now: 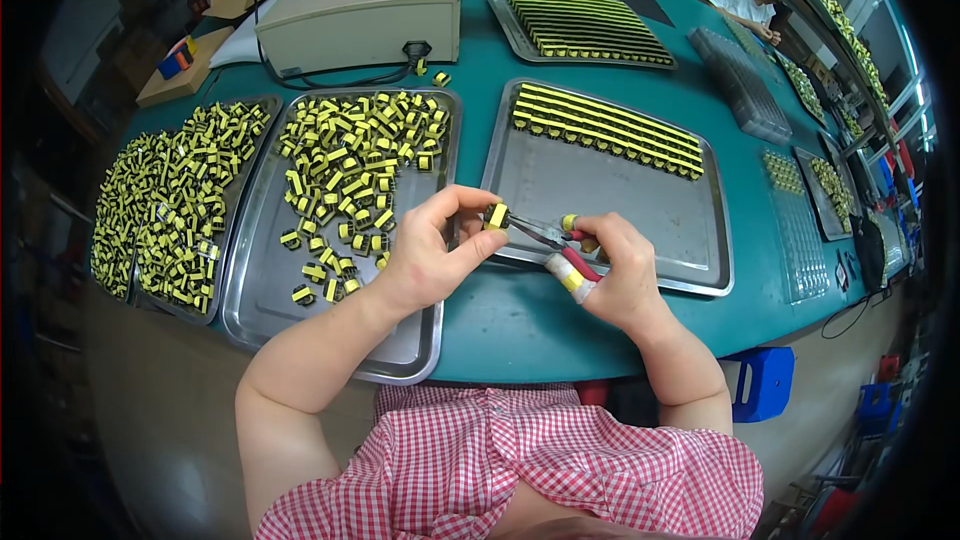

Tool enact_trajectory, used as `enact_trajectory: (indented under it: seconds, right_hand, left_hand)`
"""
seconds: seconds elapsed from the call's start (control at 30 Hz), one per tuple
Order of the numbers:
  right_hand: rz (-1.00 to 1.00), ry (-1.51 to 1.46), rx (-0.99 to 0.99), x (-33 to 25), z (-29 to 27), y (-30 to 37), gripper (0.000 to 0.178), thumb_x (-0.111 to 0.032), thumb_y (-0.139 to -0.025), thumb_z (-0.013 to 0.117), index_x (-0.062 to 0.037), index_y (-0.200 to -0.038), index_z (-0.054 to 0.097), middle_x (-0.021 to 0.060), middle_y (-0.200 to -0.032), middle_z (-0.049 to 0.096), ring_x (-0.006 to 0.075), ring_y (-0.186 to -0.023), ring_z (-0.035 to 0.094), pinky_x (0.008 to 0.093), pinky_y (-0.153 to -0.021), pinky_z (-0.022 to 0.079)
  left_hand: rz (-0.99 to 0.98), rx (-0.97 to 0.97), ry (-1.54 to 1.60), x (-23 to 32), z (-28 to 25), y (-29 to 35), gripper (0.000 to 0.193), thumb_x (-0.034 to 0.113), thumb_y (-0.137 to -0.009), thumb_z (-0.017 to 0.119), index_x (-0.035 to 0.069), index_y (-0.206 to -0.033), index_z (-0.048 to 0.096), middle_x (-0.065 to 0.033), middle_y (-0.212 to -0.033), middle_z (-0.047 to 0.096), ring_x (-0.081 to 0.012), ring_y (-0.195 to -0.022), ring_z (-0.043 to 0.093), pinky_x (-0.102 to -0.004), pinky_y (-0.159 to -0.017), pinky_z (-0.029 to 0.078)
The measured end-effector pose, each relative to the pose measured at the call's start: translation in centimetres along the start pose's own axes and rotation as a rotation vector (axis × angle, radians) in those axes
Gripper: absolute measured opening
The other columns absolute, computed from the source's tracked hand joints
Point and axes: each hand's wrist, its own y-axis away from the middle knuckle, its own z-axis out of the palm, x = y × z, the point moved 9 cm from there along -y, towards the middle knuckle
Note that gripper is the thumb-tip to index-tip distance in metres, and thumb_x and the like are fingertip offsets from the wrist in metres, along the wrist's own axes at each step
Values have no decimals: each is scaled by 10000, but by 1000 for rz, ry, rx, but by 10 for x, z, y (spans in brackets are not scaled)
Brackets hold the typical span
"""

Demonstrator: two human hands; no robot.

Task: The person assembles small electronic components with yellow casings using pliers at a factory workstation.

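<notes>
My left hand [430, 252] pinches a small yellow-and-black transformer [497, 215] between thumb and fingertips. In my right hand [628, 275] is a pair of pliers [538, 230] with red handles. Its jaw tips reach the transformer's right side; whether they grip a pin is too small to tell. White and yellow wrapping shows around the lower handle and fingers. Both hands are raised between two metal trays. Loose transformers [340, 155] lie heaped in the left tray [405, 340]. The right tray [640, 225] carries neat rows of transformers [610, 130] along its far side.
Two more trays of loose transformers [180, 210] stand at far left. A beige box-shaped device [360, 25] with a black cable sits behind. Another tray of rows [590, 30] lies farther back. Clear plastic trays [740, 85] are at right, and a co-worker [742, 0] sits beyond.
</notes>
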Motion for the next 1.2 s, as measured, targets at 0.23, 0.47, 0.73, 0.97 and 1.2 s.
enact_trajectory:
  seconds: [0.23,0.47,0.73,0.97,1.2]
  right_hand:
    - [-12,16,21,0,0,2,360,-107,-590,794,-32,-870,581,71,-712,563,191,-599,569,286,-544,471]
    - [-17,52,36,1,2,5,346,-107,-584,798,-28,-843,584,75,-699,570,202,-582,585,286,-517,474]
    - [26,68,21,-1,4,5,338,-104,-606,786,-17,-858,579,88,-725,579,211,-623,603,286,-555,493]
    - [74,0,17,4,4,5,326,-99,-641,766,-9,-885,568,106,-759,578,218,-645,611,293,-583,503]
    - [76,28,-31,4,6,5,329,-108,-631,771,-13,-874,572,105,-757,581,238,-635,609,309,-566,495]
  left_hand:
    - [6,24,-39,-2,2,0,300,26,-783,645,-15,-1053,522,-1,-837,519,-38,-727,478,-173,-639,406]
    - [3,61,-40,-6,2,0,280,25,-768,658,-6,-1009,521,0,-831,522,-38,-695,470,-179,-633,404]
    - [28,100,-40,-5,1,0,310,49,-779,652,-14,-1049,514,-6,-836,547,-45,-714,479,-191,-633,411]
    - [-122,45,343,-14,9,-1,291,84,-860,549,-31,-1123,500,-66,-916,593,-88,-748,534,-209,-630,432]
    - [-167,-16,360,-18,10,-1,320,125,-871,539,-36,-1145,498,-80,-854,600,-94,-678,522,-213,-612,431]
